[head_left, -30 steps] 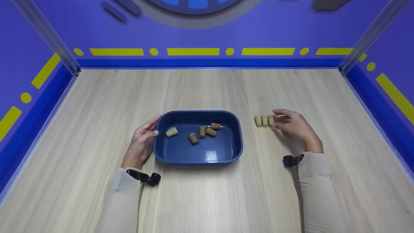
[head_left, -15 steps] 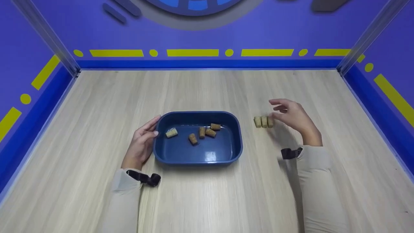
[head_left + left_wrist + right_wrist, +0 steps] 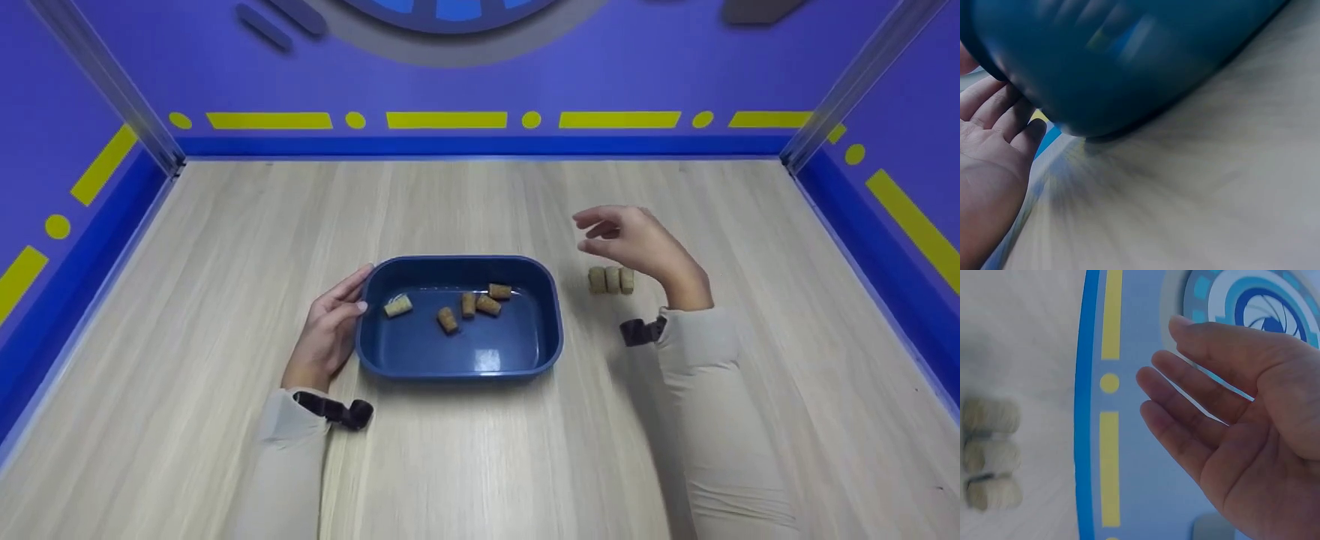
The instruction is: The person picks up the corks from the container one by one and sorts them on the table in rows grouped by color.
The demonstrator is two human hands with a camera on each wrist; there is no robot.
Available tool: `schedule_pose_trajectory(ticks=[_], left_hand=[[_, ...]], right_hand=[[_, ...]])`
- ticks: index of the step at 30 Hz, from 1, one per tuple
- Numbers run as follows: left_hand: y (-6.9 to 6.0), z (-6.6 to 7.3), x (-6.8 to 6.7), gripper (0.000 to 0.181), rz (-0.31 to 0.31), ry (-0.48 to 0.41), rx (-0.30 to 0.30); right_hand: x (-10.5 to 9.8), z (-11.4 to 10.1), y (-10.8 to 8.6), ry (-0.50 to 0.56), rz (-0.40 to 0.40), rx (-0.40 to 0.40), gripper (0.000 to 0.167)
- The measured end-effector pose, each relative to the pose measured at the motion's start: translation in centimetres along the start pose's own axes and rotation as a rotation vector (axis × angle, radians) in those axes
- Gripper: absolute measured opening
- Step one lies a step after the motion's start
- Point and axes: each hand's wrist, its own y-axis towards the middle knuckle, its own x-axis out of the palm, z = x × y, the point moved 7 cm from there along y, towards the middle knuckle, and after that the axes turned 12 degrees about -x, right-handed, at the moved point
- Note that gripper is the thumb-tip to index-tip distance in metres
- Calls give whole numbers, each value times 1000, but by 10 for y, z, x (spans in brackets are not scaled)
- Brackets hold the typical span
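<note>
My left hand [image 3: 326, 330] relaxed against the blue tub [image 3: 420, 349]; my right hand [image 3: 641, 244], released, near three side-by-side corks [image 3: 613, 280]

I have free room along the far edge of the table [image 3: 480, 206]. The left hand [image 3: 326, 326] bars the left end of the blue tub [image 3: 460, 375]. Between its right wall and three corks [image 3: 613, 280] I get only a slim lane, the right hand [image 3: 637, 240] raised near its far end. Toward the near edge, I could pass between the sleeves [image 3: 289, 465].
</note>
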Motion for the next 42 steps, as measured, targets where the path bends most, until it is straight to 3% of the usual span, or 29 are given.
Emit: schedule_pose_trajectory(ticks=[12,19,28,42], left_hand=[[3,0,0,59,-19,-23,-10],[3,-1,-1,59,-8,-14,-5],[4,0,1,57,-23,-32,10],[4,-2,-1,59,1,-12,-18]], right_hand=[[33,-45,36,-57,-133,-91,37],[70,-68,58,-16,-252,-127,38],[118,-96,80,-55,-376,-204,37],[174,-101,90,-13,-473,-150,37]])
